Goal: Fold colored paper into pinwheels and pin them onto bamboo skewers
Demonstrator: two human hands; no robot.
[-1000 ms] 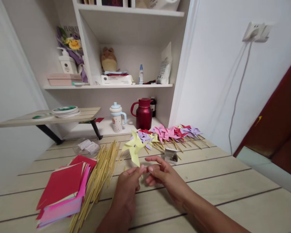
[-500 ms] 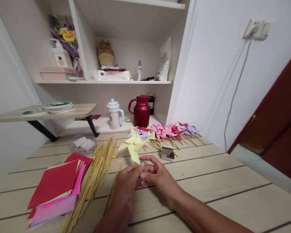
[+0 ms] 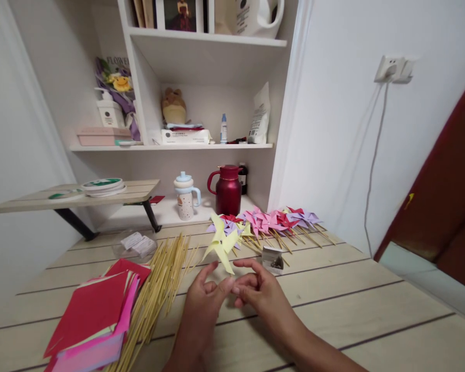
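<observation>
A pale yellow paper pinwheel (image 3: 219,244) faces me above my fingertips, with a small pin at its centre. Its stick is hidden from this angle. My left hand (image 3: 206,295) is closed in a pinch just below the blades, index finger raised. Meeting it at the thumb tip, my right hand (image 3: 264,293) pinches at the same spot, its index finger pointing toward the lowest blade. Right of the pinwheel is a small open box (image 3: 273,260) with tiny metal pieces inside. Finished pinwheels (image 3: 269,221) in pink, red, purple and yellow lie behind on their sticks.
Left of my hands lie many loose thin wooden sticks (image 3: 158,284) and a stack of coloured paper squares (image 3: 89,310). Behind them is a clear dish (image 3: 134,244) with small packets. A cup (image 3: 185,199) and red jug (image 3: 228,192) stand at the back, beside a raised shelf (image 3: 141,190).
The view has tilted up. The yellow pinwheel has turned slightly, and my left index finger has lifted away from the pinch. A stick near my left hand is no longer visible.
</observation>
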